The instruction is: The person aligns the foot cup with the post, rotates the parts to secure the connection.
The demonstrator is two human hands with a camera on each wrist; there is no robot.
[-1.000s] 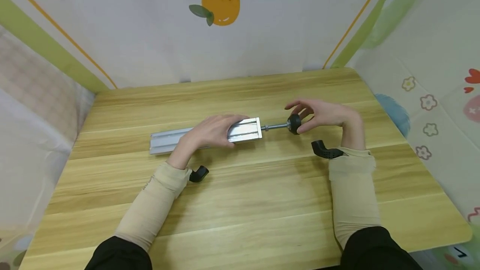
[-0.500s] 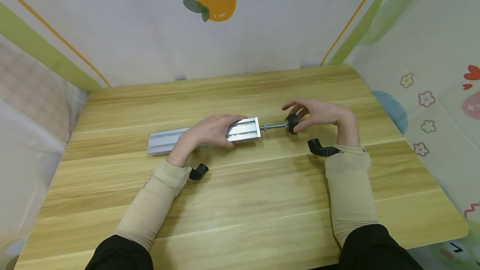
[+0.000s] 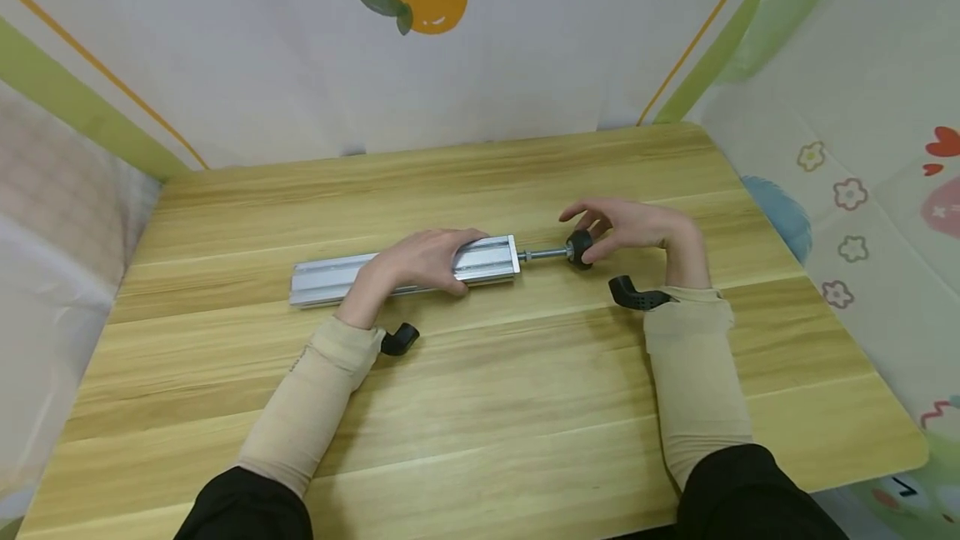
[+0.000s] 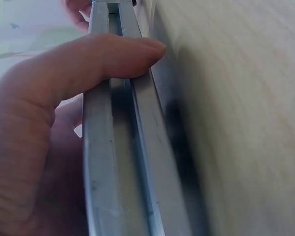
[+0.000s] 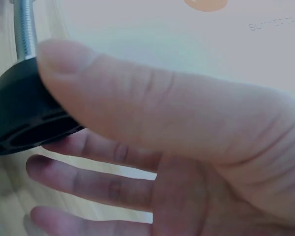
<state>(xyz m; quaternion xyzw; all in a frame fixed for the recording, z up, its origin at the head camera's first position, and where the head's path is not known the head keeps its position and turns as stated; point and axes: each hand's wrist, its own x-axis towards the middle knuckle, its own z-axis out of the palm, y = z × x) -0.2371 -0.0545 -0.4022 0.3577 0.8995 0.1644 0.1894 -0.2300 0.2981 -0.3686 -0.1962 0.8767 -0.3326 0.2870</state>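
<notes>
Slotted metal profile [image 3: 486,261] lies across the middle of the tabletop [image 3: 495,407], nearly parallel to the far edge and well apart from all 4 corners. From its right end a threaded rod [image 3: 549,254] points towards the right edge, tipped with a black foot [image 3: 579,249]. The left hand [image 3: 420,261] grips the profile from above, thumb over the near side, other fingers mostly hidden beyond; straddling it near the rod probably keeps the body from rolling or sliding. The right hand [image 3: 633,225] pinches the foot between thumb and a partly hidden finger, with 2 fingers standing free in the right wrist view. Such a light hold suits turning, I judge, the wide rim giving more leverage than the thin rod.
</notes>
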